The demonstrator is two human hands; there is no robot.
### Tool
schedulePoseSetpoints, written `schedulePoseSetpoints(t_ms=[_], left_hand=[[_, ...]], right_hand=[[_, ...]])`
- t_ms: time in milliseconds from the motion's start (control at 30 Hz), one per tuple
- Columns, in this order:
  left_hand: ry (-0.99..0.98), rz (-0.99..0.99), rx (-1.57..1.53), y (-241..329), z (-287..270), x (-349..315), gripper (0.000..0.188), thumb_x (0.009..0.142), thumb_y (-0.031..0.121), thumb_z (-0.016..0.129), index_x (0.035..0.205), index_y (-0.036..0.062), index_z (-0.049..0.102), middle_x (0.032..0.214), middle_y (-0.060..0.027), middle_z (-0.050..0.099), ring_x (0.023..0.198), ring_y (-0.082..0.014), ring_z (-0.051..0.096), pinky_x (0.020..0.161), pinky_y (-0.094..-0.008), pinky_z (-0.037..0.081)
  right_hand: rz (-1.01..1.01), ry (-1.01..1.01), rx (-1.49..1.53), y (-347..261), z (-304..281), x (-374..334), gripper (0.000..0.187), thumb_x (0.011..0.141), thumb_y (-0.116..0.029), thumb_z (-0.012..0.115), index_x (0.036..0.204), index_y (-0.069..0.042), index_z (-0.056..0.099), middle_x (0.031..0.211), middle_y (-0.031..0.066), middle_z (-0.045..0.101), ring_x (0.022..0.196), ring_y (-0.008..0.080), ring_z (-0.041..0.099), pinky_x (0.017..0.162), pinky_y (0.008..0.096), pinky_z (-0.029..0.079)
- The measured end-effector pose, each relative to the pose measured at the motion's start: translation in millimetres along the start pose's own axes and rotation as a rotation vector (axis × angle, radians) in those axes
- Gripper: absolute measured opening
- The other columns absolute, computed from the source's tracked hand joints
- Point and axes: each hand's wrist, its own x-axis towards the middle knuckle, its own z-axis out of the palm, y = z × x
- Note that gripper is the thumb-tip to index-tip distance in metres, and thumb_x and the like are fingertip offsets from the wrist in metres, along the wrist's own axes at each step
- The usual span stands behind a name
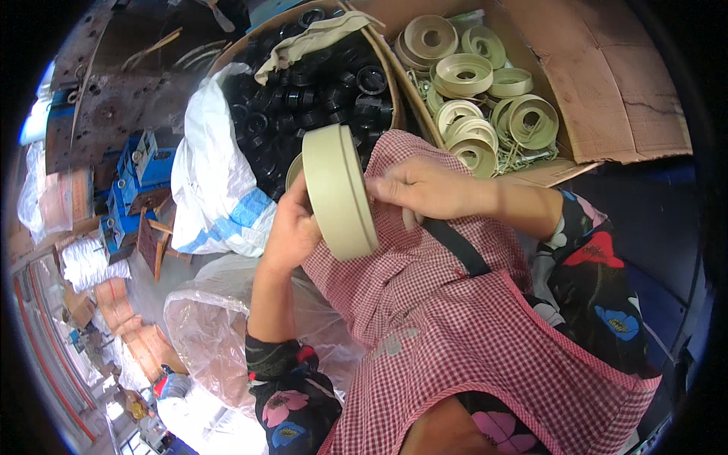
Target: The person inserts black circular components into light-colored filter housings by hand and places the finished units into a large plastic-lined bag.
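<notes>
One pale green ring (pixel 341 193) is held up before a person in a red checked apron (pixel 447 379), its side wall facing the camera. The left hand (pixel 292 231) closes around the ring's lower left, gripping it. The right hand (pixel 432 188) is half curled at the ring's opposite rim; whether its fingertips touch or pinch the edge cannot be told. Dark flowered sleeves (pixel 292 406) cover both arms, and a pale mark (pixel 398 341) on the apron is too faint to read.

Beside the left forearm lies a clear plastic bag (pixel 205 311), its contents hard to tell. Past the hands, one carton (pixel 394 95) brims with black parts (pixel 303 98), many of them round, under a strip of beige cloth (pixel 315 44). A white sack (pixel 212 163) with a blue band hangs along its left side. The carton's neighbor on the right, a flapped box (pixel 618 83), holds more green rings (pixel 509 82), some stacked, amid thin scraps. Blue machinery (pixel 121 201) and a white bundle (pixel 91 263) sit farther left.
</notes>
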Motion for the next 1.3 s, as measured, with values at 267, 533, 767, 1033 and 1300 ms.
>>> schedulePoseSetpoints(t_ms=[267, 533, 767, 1033, 1300], left_hand=[[0.339, 0.004, 1.092, -94.5, -30.0, 40.1, 0.064, 0.074, 0.025, 0.071, 0.127, 0.0018, 0.045, 0.113, -0.0263, 0.054, 0.103, -0.0404, 0.054, 0.089, -0.0437, 0.045], [0.303, 0.003, 1.148, -111.9, -58.9, 56.0, 0.057, 0.071, 0.021, 0.073, 0.12, 0.0032, 0.05, 0.108, -0.0227, 0.054, 0.1, -0.0391, 0.052, 0.088, -0.0439, 0.045], [0.269, 0.061, 1.043, -111.2, -39.6, 51.8, 0.06, 0.069, 0.017, 0.076, 0.121, 0.0042, 0.05, 0.11, -0.0191, 0.052, 0.102, -0.0374, 0.051, 0.088, -0.0421, 0.044], [0.249, 0.097, 0.986, -102.5, -55.3, 70.2, 0.038, 0.078, 0.025, 0.07, 0.109, 0.0056, 0.061, 0.103, -0.0192, 0.058, 0.094, -0.0357, 0.056, 0.083, -0.043, 0.046], [0.406, -0.601, 0.966, -179.3, -162.7, 176.7, 0.054, 0.073, 0.044, 0.07, 0.093, -0.0059, 0.067, 0.097, -0.0252, 0.065, 0.098, -0.036, 0.062, 0.085, -0.0404, 0.048]], right_hand=[[0.509, 0.438, -0.313, 152.6, -55.0, 28.5, 0.04, 0.089, -0.039, 0.05, 0.093, -0.001, 0.061, 0.085, 0.0195, 0.064, 0.083, 0.0328, 0.063, 0.074, 0.0402, 0.048], [0.809, 0.072, -0.386, 323.9, -55.8, -49.4, 0.066, 0.089, -0.058, 0.042, 0.112, 0.001, 0.061, 0.109, 0.0249, 0.061, 0.104, 0.038, 0.057, 0.089, 0.0421, 0.043], [0.905, -0.235, -0.168, 275.3, -70.6, -61.2, 0.082, 0.08, -0.071, 0.047, 0.113, 0.002, 0.061, 0.102, 0.0217, 0.064, 0.096, 0.0306, 0.061, 0.086, 0.0381, 0.045], [0.922, -0.283, -0.127, 252.9, -69.7, -56.5, 0.078, 0.073, -0.057, 0.067, 0.109, 0.011, 0.06, 0.1, 0.0235, 0.064, 0.093, 0.0297, 0.062, 0.083, 0.0376, 0.046], [0.748, 0.047, -0.049, 178.9, -78.1, -44.5, 0.065, 0.076, -0.049, 0.068, 0.105, 0.009, 0.062, 0.092, 0.0183, 0.066, 0.085, 0.0229, 0.063, 0.08, 0.0328, 0.047]])
